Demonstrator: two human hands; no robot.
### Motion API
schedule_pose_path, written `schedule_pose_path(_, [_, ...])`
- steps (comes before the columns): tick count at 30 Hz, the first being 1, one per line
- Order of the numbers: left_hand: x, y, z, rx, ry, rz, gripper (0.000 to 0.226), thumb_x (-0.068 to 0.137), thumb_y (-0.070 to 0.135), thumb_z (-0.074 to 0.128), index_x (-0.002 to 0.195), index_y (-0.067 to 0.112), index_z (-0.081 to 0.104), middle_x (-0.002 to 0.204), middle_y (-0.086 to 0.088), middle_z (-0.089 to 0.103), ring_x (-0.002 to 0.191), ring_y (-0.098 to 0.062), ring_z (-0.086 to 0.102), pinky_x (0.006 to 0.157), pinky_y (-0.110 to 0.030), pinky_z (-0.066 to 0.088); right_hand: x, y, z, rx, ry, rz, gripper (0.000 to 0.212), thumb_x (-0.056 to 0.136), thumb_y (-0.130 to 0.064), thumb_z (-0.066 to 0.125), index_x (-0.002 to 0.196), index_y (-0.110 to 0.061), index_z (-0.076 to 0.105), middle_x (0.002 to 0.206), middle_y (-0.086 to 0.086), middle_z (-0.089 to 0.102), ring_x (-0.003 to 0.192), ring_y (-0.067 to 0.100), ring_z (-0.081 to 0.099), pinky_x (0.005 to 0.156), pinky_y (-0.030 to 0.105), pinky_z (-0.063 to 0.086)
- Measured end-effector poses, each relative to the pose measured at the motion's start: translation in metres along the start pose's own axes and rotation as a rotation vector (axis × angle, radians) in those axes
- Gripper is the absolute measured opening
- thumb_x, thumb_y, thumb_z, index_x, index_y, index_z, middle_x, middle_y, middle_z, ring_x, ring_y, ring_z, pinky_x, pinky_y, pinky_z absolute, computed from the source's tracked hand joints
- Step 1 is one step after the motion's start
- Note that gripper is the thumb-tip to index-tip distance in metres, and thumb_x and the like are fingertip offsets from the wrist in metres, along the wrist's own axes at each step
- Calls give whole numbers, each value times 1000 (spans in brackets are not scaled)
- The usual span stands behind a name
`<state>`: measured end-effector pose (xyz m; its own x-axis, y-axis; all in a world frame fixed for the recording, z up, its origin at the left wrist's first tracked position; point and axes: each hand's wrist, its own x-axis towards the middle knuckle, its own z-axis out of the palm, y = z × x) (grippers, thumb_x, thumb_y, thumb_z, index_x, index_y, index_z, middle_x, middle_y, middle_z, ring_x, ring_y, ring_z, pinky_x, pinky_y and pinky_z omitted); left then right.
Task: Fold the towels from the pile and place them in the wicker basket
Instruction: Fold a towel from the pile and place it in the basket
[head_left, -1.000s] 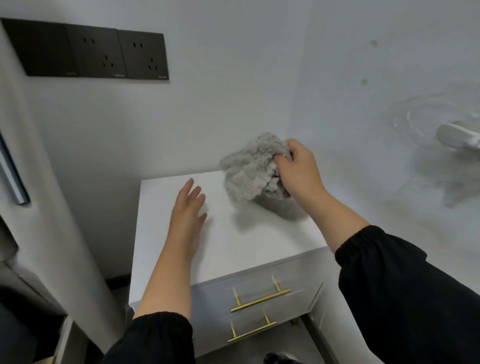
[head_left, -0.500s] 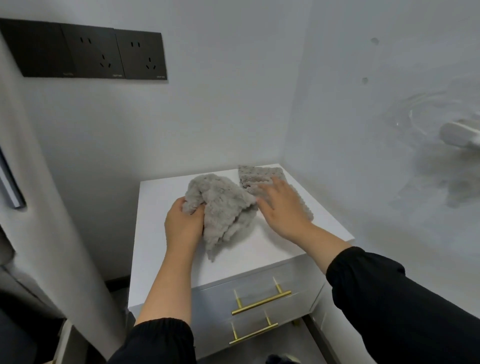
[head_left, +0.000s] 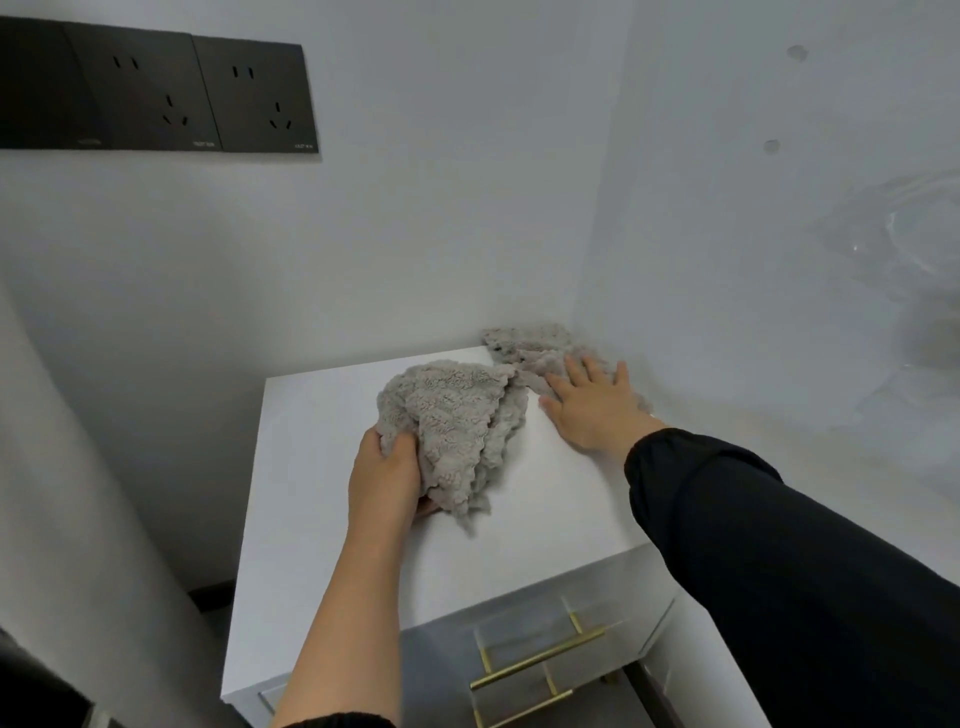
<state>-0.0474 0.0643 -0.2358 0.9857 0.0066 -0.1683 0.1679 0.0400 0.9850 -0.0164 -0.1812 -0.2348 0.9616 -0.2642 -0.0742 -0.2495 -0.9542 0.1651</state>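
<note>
Grey fluffy towel (head_left: 457, 431), bunched in the gripping left hand (head_left: 387, 478), could fold crooked if the flat, spread-fingered right hand (head_left: 592, 405) slips.

Left hand (head_left: 387, 470) seemingly clenched; right hand (head_left: 592, 402) flat, fingers spread.
</note>
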Motion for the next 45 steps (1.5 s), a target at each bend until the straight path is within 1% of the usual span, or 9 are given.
schedule_pose_path(5, [-7, 7, -4, -49, -13, -24, 18, 91, 27, 51, 102, 16, 61, 94, -9, 69, 78, -24, 67, 53, -30, 56, -28, -26, -11, 798, 372, 56, 46, 104, -37, 23, 134, -14, 48, 150, 7, 35, 144, 23, 21, 116, 45, 14])
schedule_pose_path(9, [-18, 17, -8, -1, -89, 3, 17, 91, 26, 56, 98, 13, 64, 93, -11, 70, 72, -20, 66, 50, -26, 53, -78, -45, -27, 1610, -58, -89, 72, 88, -69, 36, 143, -23, 38, 140, -3, 47, 128, 16, 44, 111, 41, 33])
schedule_pose_path(12, [-30, 22, -12, 74, -162, 43, 17, 91, 27, 58, 103, 16, 65, 97, -9, 71, 84, -21, 69, 59, -31, 58, -104, -54, -29, 1796, -201, -146, 46, 91, -38, 58, 130, -13, 52, 119, 3, 66, 107, 19, 63, 89, 33, 52])
schedule_pose_path(22, [-81, 30, -14, 604, -544, -119, 40, 93, 45, 51, 73, 11, 60, 62, -4, 58, 53, -16, 56, 51, -21, 49, -177, -38, -50, 1876, 217, 167, 3, 85, -5, 67, 84, -7, 69, 82, 11, 73, 76, 22, 70, 68, 29, 56])
schedule_pose_path(26, [-80, 21, -16, 953, -209, 298, 22, 93, 38, 54, 93, 22, 69, 90, 4, 66, 90, -15, 62, 73, -23, 43, -194, -29, -45, 1679, 195, 230, 14, 83, -12, 70, 72, -4, 65, 76, 13, 69, 64, 20, 65, 54, 23, 50])
schedule_pose_path(30, [-94, 34, -17, 432, -464, 362, 21, 86, 46, 61, 103, 36, 65, 107, 17, 66, 102, -2, 60, 90, -21, 46, -194, -24, -41, 1720, 209, 334, 15, 83, -10, 69, 71, -2, 67, 77, 15, 69, 66, 23, 66, 63, 31, 54])
schedule_pose_path(34, [-116, 32, -4, 556, -820, 345, 81, 59, 54, 78, 131, 43, 42, 123, 27, 51, 110, 10, 52, 91, -15, 45, -189, -26, -41, 1720, 215, 349, 13, 81, -15, 71, 70, -9, 70, 81, 17, 72, 81, 33, 70, 81, 50, 55])
schedule_pose_path(39, [-114, 24, 8, 459, -548, 466, 47, 78, 14, 72, 118, 35, 59, 111, 20, 63, 100, 5, 60, 86, -13, 47, -188, -19, -40, 1801, 122, 253, 4, 83, -5, 69, 81, -8, 69, 86, 15, 72, 81, 28, 70, 81, 43, 57])
schedule_pose_path(45, [-100, 27, 2, 29, -477, 118, 19, 93, 1, 53, 90, 2, 71, 68, -5, 66, 55, -10, 56, 49, -18, 45, -187, 3, -45, 1827, -15, 157, 24, 82, 16, 58, 88, -5, 65, 71, 4, 70, 60, 14, 66, 61, 25, 55])
